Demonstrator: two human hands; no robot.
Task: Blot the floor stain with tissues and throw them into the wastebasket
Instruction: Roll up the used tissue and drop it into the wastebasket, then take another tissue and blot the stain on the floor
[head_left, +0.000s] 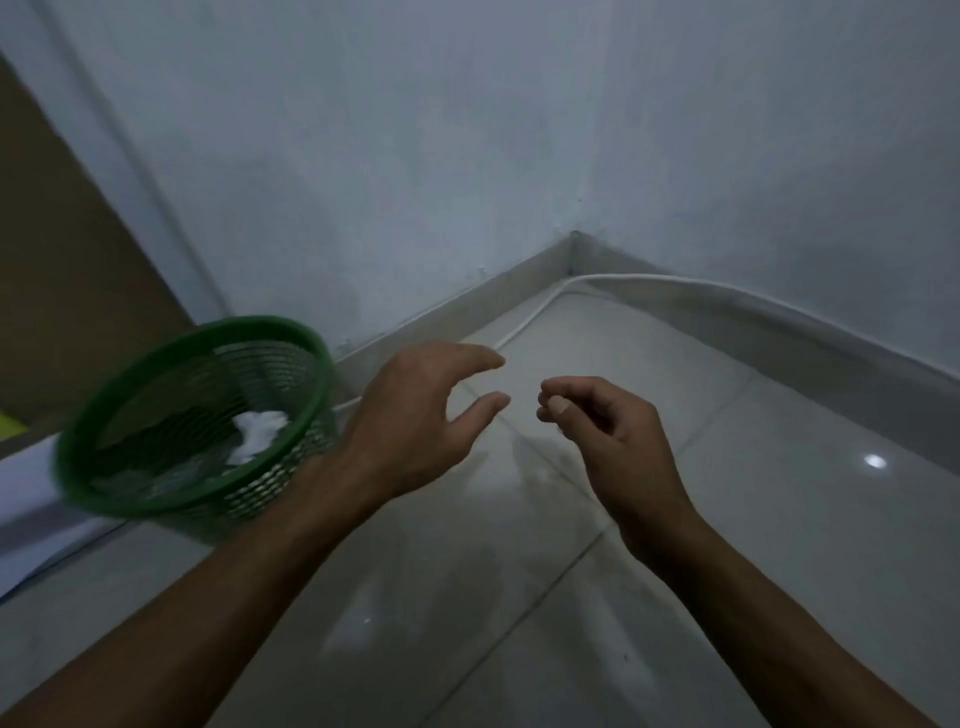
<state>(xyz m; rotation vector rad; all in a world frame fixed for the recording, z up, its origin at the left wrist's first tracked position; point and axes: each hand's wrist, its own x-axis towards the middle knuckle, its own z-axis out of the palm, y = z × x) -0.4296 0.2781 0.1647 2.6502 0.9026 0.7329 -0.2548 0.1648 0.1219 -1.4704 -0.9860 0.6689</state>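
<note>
Left hand spread, right hand curled

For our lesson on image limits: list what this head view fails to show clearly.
- Wastebasket: motion-blurred; the left hand hides its right side.
- Tissue: a white wad, count unclear.
- Floor stain: not discernible in the dim light.
- Right hand: curled; whether its fingertips pinch anything is too small to tell.
</note>
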